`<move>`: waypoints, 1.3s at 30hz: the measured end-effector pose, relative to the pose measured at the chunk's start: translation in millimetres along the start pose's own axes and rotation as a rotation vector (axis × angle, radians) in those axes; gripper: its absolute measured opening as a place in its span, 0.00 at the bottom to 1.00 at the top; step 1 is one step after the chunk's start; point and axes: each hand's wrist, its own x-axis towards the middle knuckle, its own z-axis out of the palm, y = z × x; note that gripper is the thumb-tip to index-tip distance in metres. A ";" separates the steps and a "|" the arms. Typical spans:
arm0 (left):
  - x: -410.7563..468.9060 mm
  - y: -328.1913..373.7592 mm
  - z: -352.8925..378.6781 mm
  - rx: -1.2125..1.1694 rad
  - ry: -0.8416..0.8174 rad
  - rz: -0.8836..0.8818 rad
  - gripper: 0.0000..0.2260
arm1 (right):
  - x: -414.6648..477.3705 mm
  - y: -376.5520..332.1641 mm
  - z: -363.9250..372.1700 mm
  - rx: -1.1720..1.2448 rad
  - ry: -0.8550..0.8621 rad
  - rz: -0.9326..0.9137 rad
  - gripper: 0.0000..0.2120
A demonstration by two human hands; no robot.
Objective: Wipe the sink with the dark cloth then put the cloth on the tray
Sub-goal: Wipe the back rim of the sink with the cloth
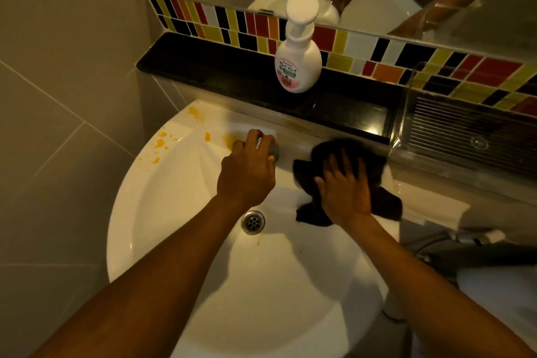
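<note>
The white sink (pixel 162 212) fills the middle of the head view, with orange stains on its back left rim. The dark cloth (pixel 343 151) lies crumpled on the back right rim of the sink. My right hand (pixel 345 189) presses flat on the cloth, fingers spread and straight. My left hand (pixel 247 171) curls over the metal faucet (pixel 273 150) at the back of the basin and hides most of it. The clear plastic tray (pixel 476 125) sits on the black ledge at the right, apart from the cloth.
A white pump soap bottle (pixel 297 64) stands on the black ledge (pixel 220 73) behind the sink. The drain (pixel 253 221) sits mid-basin. A mirror and coloured tiles back the ledge. A wall closes the left side; a grey fixture lies at lower right.
</note>
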 end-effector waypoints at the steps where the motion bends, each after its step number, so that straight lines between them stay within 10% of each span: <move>1: 0.2 -0.2 0.3 0.000 0.006 0.005 0.14 | 10.7 -13.1 -0.1 0.038 -0.003 -0.086 0.24; 39: 0.5 1.2 -2.5 -0.048 -0.032 -0.024 0.16 | -71.5 36.1 -1.4 0.359 -0.071 0.348 0.27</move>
